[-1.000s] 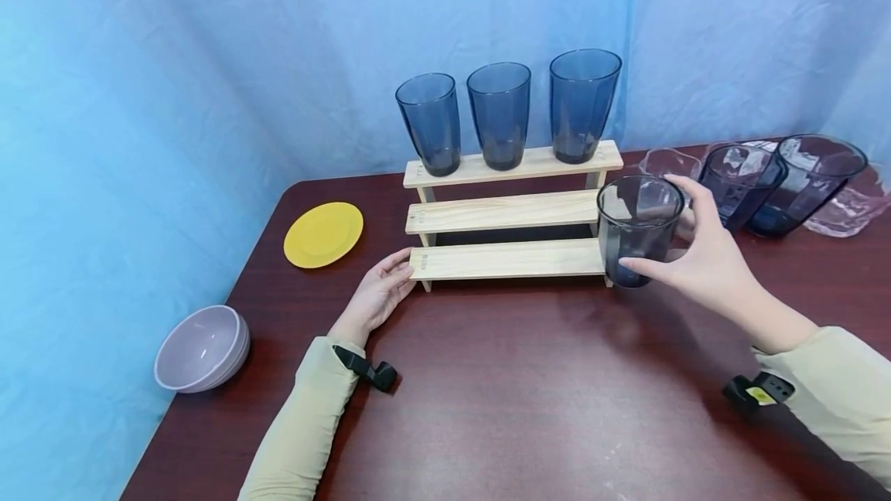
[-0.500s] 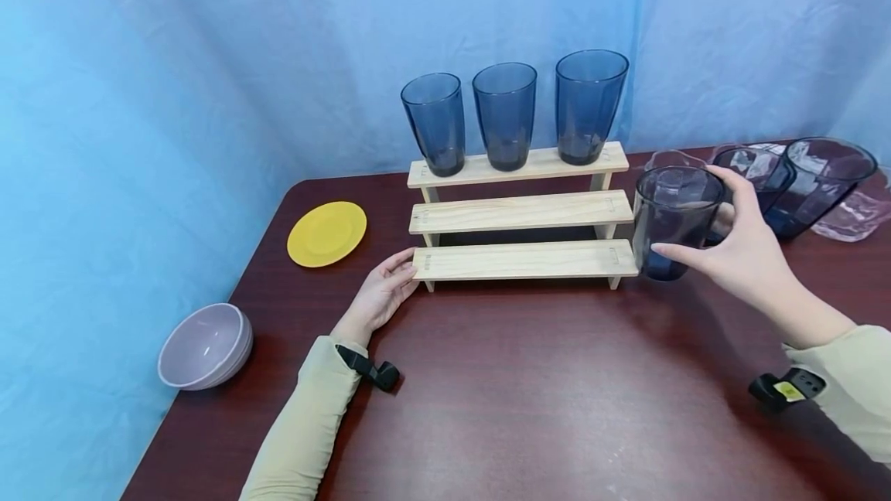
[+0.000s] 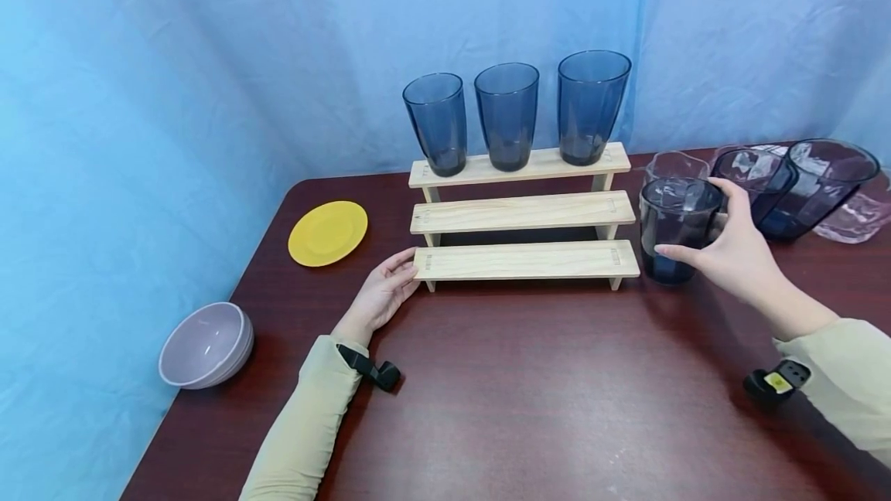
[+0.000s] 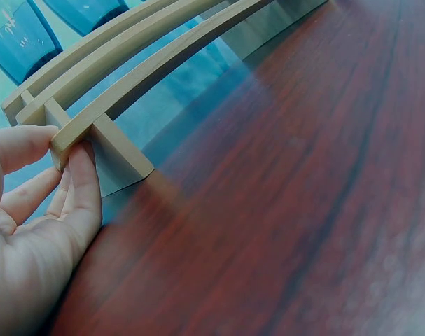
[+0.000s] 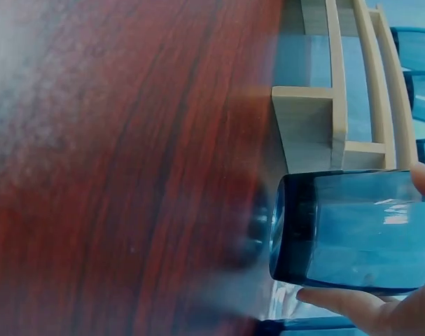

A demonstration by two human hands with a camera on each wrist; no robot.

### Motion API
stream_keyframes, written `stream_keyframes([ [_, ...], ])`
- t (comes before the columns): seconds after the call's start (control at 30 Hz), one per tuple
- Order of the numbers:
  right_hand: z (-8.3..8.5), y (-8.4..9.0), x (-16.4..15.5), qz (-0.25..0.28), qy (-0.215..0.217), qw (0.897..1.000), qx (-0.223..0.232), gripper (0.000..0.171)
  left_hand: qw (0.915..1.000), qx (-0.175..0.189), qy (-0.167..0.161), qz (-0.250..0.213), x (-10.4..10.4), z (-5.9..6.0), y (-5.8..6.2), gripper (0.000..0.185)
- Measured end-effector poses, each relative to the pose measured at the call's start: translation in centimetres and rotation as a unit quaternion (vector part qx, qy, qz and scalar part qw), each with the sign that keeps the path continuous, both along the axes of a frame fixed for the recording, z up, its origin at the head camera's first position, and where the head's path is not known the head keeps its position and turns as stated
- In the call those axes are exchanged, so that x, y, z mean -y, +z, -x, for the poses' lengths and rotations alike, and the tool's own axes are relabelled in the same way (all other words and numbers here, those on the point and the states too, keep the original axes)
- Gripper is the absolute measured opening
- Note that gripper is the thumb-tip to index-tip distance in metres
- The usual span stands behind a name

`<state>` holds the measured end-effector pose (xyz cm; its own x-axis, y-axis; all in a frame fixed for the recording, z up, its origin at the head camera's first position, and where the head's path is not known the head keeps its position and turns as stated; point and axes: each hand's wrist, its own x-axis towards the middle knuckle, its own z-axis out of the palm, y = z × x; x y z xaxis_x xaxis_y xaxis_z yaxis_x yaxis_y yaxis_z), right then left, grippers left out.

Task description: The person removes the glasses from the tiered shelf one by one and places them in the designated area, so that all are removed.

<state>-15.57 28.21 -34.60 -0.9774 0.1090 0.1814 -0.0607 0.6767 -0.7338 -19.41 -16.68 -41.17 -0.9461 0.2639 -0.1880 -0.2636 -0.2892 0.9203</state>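
My right hand (image 3: 738,257) holds a dark blue glass tumbler (image 3: 674,234) upright, just right of the lowest step of a three-tier wooden rack (image 3: 522,260). Thumb and fingers stand on opposite sides of the glass. In the right wrist view the tumbler (image 5: 359,231) has its base close over the table. My left hand (image 3: 379,292) grips the lowest step's left end, thumb above and fingers beneath the board (image 4: 107,105) in the left wrist view. Three matching tumblers stand on the top tier: left (image 3: 440,134), middle (image 3: 508,130) and right (image 3: 592,118).
Two more dark tumblers (image 3: 810,195) stand at the back right, with clear wavy-rimmed glasses (image 3: 852,216) around them. A yellow plate (image 3: 327,233) lies left of the rack. Stacked pale purple bowls (image 3: 206,346) sit by the table's left edge. A blue curtain (image 3: 313,45) hangs behind.
My right hand has carried the tumbler rightward, from overlapping the lowest step's right end to beside it, then slightly lower. My left hand has stayed on the rack.
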Motion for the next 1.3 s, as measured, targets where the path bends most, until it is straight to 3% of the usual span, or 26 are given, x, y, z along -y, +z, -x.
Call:
stream_keyframes([
  [0.47,0.7,-0.3,0.1,0.006,-0.003,1.000,0.006,0.108,1.0000,0.001,0.000,0.002,0.1,0.1,0.0,0.053],
  [1.3,0.2,-0.2,-1.1,-0.074,-0.020,0.997,0.012,0.109,1.0000,-0.002,0.002,0.005,0.1,0.0,0.0,0.053],
])
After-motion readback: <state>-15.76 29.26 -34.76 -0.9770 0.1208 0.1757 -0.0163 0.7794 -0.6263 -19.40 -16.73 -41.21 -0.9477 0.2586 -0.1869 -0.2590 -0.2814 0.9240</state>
